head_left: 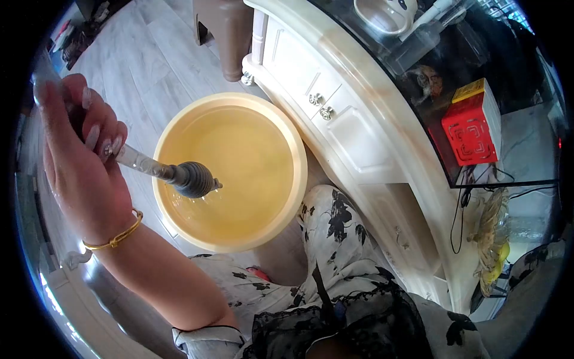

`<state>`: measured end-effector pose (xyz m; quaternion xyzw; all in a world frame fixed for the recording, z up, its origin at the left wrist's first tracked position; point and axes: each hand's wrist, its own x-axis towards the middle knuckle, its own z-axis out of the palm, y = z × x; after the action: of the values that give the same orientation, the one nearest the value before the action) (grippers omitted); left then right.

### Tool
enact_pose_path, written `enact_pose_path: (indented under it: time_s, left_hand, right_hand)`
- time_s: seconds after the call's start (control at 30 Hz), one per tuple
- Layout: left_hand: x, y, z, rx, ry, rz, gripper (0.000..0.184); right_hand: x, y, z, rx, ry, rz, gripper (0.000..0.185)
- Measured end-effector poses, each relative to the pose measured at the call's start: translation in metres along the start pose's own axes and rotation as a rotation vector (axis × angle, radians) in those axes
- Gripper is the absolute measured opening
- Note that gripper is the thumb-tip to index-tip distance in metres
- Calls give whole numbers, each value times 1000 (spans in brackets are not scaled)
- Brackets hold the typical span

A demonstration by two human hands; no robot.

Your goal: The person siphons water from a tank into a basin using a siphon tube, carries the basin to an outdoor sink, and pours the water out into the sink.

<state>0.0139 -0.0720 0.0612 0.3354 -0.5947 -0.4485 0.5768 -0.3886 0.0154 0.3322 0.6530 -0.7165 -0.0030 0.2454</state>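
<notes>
My left hand point(89, 149), with a gold bracelet at the wrist, is closed around a clear tube with a grey ribbed rubber end point(194, 179). The tube slants from my fist out over a cream plastic basin point(297, 149). Yellowish-looking water point(251, 173) lies in the basin. The ribbed end is above the left side of the water, with small bright spots just beneath it. Whether its tip touches the water, I cannot tell. My right hand is out of view; only a patterned sleeve point(526, 275) shows at the lower right.
A white cabinet point(365, 143) with metal knobs runs along the right of the basin. On its dark top stand a red box point(469, 140) and a white dish point(382, 18); cables hang over its edge. A brown furniture leg point(233, 42) stands on the grey floor point(137, 66). My knees flank the basin's near side.
</notes>
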Motion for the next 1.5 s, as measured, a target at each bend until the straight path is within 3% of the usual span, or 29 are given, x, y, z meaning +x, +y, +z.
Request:
enact_pose_path:
  time_s: [0.53, 0.63, 0.73, 0.77, 0.87, 0.9, 0.93, 1.0, 1.17, 1.5]
  left_hand:
    - [0, -31, 20, -92, 88, -147, 30]
    - [-1, -45, 15, -112, 15, -170, 30]
    - [-1, -51, 18, -109, 8, -192, 30]
    - [-1, -54, 18, -116, -6, -196, 30]
    - [0, -60, 16, -126, -57, -223, 31]
    - [0, -63, 14, -124, -80, -223, 32]
    - [0, -64, 14, -124, -102, -223, 32]
    - [-2, -63, 18, -121, -103, -251, 32]
    - [-3, -74, 19, -138, -143, -251, 30]
    - [-4, -76, 17, -187, -150, -261, 30]
  right_hand:
    - [17, 15, -11, -128, -17, -43, 32]
    - [26, 28, -14, -349, 54, -81, 27]
    - [26, 34, -12, -377, 139, -221, 24]
    - [29, 40, -10, -345, 176, -208, 23]
    - [21, 4, -6, 449, 243, 349, 22]
    - [24, -6, -13, -134, 176, -88, 22]
    - [13, -20, -12, 601, 292, 318, 25]
    - [16, -15, -14, 671, 347, 413, 27]
    - [9, -34, -34, 634, 348, 261, 32]
    - [45, -28, -85, 617, 378, 264, 31]
